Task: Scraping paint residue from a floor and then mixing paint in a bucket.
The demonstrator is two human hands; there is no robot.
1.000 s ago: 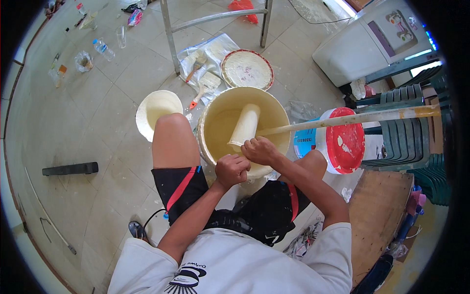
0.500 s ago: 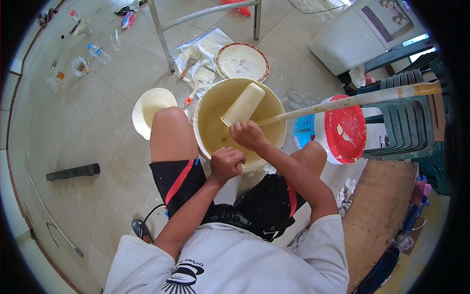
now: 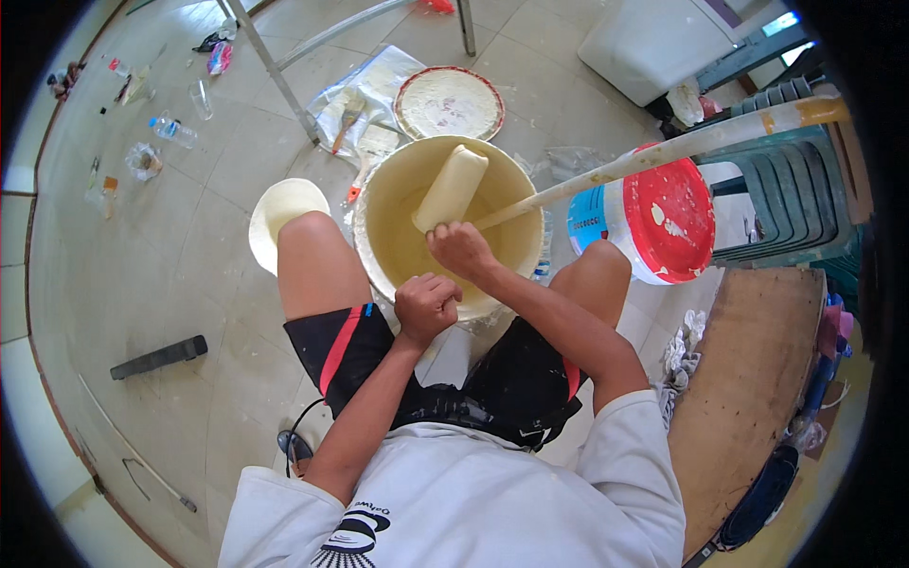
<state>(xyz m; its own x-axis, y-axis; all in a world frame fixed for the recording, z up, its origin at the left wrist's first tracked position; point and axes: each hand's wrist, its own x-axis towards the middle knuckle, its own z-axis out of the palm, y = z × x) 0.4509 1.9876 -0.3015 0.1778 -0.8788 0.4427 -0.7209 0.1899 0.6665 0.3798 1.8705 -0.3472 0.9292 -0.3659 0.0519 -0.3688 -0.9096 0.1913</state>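
Observation:
A large round bucket point(image 3: 367, 248) with cream paint inside stands between my knees. A cream-coated paint roller point(image 3: 453, 189) leans in it, and a long pole point(image 3: 653, 161) slants out over the rim to the right. My right hand point(image 3: 461, 251) is closed at the roller's lower end, inside the bucket opening. Its fingertips are partly hidden. My left hand point(image 3: 428, 308) is curled closed beside the near-left rim. What it holds, if anything, is hidden.
A red-lidded pail point(image 3: 668, 222) stands right of the bucket, under the pole. Beyond are a paint-smeared lid point(image 3: 450, 102), paintbrushes point(image 3: 355, 180) on plastic sheeting and a metal frame point(image 3: 270, 66). A cream container point(image 3: 284, 213) sits by my left knee. Stacked green chairs point(image 3: 791, 189) stand right.
My view has shifted slightly. The pole's far end has swung up in the picture, away from me. Both hands stay closed in nearly the same places at the bucket.

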